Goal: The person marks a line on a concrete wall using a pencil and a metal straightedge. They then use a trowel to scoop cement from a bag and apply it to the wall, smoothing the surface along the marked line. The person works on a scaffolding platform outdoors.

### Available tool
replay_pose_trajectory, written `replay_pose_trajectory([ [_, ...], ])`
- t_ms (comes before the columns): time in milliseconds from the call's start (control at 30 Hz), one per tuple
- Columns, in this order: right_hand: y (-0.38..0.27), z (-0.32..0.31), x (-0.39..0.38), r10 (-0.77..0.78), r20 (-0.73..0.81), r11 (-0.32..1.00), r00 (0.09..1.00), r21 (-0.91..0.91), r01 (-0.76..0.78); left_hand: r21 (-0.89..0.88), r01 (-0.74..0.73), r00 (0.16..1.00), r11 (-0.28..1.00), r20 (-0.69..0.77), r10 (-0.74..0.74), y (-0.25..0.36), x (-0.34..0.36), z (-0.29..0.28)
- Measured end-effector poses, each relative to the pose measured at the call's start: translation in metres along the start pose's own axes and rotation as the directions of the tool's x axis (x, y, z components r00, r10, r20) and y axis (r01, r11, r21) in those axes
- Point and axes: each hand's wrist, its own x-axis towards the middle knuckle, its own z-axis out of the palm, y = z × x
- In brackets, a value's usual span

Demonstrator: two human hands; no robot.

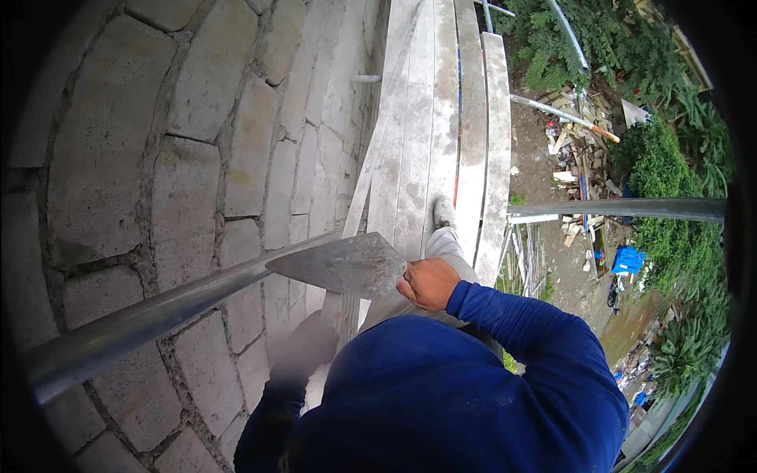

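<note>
My right hand (431,284) is closed round the handle of a pointed masonry trowel (347,264). The trowel's grey metal blade points left, and its tip overlaps a metal scaffold pole (173,311) in the picture. My fingers hide most of the handle. Low on the left, close to the block wall (185,217), my left hand (306,344) is smeared by motion, so its fingers do not show clearly. Rough mortar joints run between the wall's large grey blocks.
Scaffold planks (414,150) form a narrow walkway under me, with my shoe (444,211) on them. On the right a horizontal metal pole (623,208) crosses beside the drop. Far below lie debris (576,150), a blue object (628,260) and green bushes (666,169).
</note>
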Motion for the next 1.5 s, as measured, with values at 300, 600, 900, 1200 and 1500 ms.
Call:
replay_pose_trajectory([
  [300, 0.202, -0.059, 0.118, 0.493, -0.405, 0.863, 0.77, 0.116, -0.492, 0.042, -0.052, 0.999, 0.998, 0.014, 0.051, 0.001, -0.002, 0.006],
  [600, 0.025, -0.005, -0.003, -0.16, 0.057, 0.985, 0.985, -0.048, 0.163, -0.045, 0.116, 0.993, 0.992, 0.015, -0.116, 0.016, -0.006, 0.018],
  [900, 0.233, -0.084, 0.111, 0.374, -0.508, 0.924, 0.776, 0.129, -0.361, 0.204, -0.164, 0.986, 0.965, 0.053, 0.157, -0.007, 0.0, 0.016],
  [1200, 0.023, -0.047, -0.013, -0.201, 0.03, 0.979, 0.979, 0.044, 0.199, 0.025, -0.204, 0.975, 0.979, 0.091, 0.201, -0.006, -0.004, 0.013],
  [1500, 0.073, -0.099, -0.002, 0.11, -0.189, 0.979, 0.976, -0.147, -0.139, 0.014, -0.226, 0.97, 0.974, 0.092, 0.224, 0.014, -0.018, 0.012],
])
